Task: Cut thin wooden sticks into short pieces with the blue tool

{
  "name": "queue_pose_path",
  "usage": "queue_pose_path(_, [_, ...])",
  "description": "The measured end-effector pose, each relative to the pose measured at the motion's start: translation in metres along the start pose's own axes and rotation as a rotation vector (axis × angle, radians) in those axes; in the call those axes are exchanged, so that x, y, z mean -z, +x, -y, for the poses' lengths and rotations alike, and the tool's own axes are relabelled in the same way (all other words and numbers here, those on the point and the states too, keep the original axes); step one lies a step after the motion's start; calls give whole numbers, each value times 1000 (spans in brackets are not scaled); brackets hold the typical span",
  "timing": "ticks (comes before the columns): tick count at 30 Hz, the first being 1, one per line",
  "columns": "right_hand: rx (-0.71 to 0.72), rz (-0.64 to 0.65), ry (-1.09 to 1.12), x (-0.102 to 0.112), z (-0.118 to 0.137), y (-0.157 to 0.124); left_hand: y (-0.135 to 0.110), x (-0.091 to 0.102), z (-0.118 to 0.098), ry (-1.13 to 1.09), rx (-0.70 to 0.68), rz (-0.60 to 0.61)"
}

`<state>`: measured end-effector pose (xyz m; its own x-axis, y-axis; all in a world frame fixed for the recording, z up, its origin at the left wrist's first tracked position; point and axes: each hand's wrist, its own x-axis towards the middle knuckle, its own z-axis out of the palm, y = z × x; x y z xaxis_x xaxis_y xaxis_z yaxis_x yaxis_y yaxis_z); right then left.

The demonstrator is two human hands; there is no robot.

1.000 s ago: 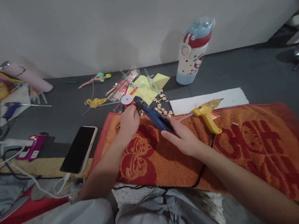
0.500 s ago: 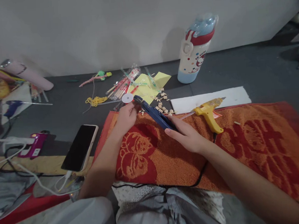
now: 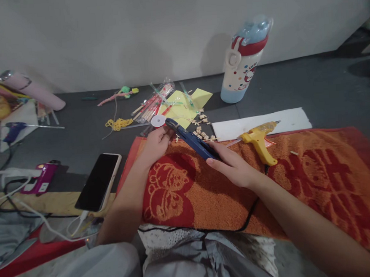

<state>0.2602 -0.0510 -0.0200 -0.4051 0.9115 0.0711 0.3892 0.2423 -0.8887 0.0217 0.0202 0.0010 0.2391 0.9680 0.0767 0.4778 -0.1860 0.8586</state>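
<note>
My right hand [image 3: 230,165] grips the handle of a blue glue gun [image 3: 189,139] that points up and left over an orange-red towel [image 3: 301,176]. Its nozzle meets my left hand [image 3: 156,142], whose fingers are pinched on a small thing I cannot make out, just below a white disc [image 3: 157,121]. A yellow glue gun [image 3: 257,138] lies on the towel to the right of my right hand, with its black cord running toward me.
Small wooden pieces [image 3: 201,129], yellow paper [image 3: 185,106] and bagged sticks [image 3: 152,102] lie beyond the towel. A white strip [image 3: 285,121] and a blue-capped bottle [image 3: 242,62] stand at the right. A phone [image 3: 97,181], a purple device [image 3: 40,179] and cables lie at the left.
The view shifted slightly. My left hand turned a little at the blue glue gun's nozzle; the red under the white disc no longer shows. My right hand kept its grip.
</note>
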Motion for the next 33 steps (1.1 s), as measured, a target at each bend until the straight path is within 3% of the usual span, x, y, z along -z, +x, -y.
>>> queue_pose_path(13, [3,13,6,1,-1,0,-3,6,7,-115,82,110])
queue_pose_path(24, [-22,7,-2,1,-1,0,-2,5,5,-96,78,94])
queue_pose_path(28, [-38,-26,18,-1,0,0,-2,5,3,14,78,79])
queue_pose_path(33, [-77,-70,83,-6,-1,1,-3,2,-3,427,13,35])
